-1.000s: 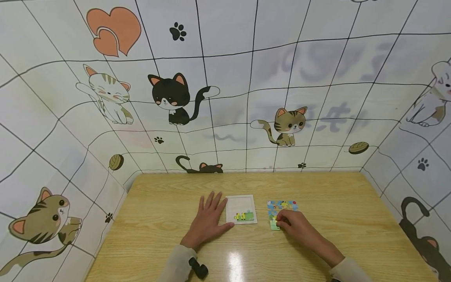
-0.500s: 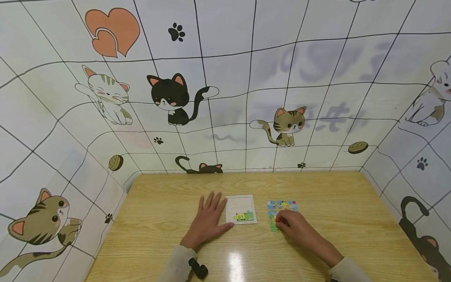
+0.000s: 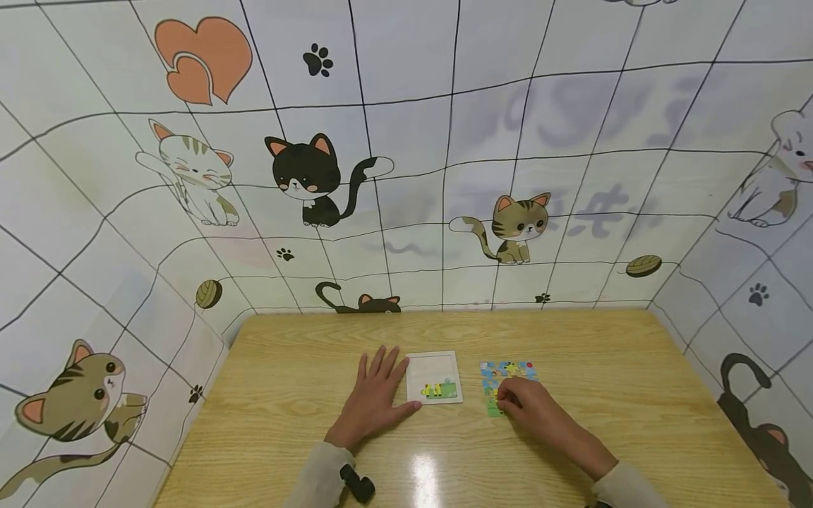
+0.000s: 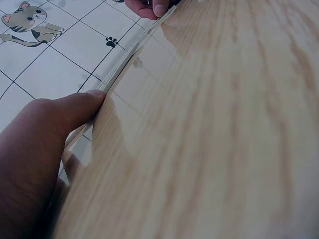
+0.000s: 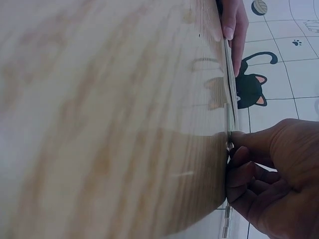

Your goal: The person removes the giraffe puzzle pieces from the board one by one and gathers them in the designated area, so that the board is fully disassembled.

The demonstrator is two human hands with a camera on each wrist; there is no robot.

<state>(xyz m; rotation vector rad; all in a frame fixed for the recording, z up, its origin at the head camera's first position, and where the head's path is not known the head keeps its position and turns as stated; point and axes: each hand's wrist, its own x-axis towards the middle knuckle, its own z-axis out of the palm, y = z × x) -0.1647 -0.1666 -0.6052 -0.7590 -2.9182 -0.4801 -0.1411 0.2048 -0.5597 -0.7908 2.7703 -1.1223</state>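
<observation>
A white square puzzle tray (image 3: 427, 366) lies on the table, with joined green and yellow jigsaw pieces (image 3: 449, 390) along its near edge. My left hand (image 3: 375, 396) rests flat at the tray's left side, fingers spread, its thumb (image 4: 87, 103) at the near left corner. To the right of the tray lies a patch of blue, yellow and green jigsaw pieces (image 3: 492, 368). Over its near right part is my right hand (image 3: 532, 408), thumb and curled fingertips pinching a puzzle piece at table level. The fingers mostly hide that piece.
The wooden table (image 3: 305, 353) has a glossy surface and meets a back wall (image 3: 419, 212) printed with cartoon cats. Similar side walls stand at left and right. A black strap device (image 3: 358, 484) sits on the left sleeve.
My right fingers have shifted slightly among the pieces, and the light green piece seen near their tips now shows as darker green. The left hand and tray stay put.
</observation>
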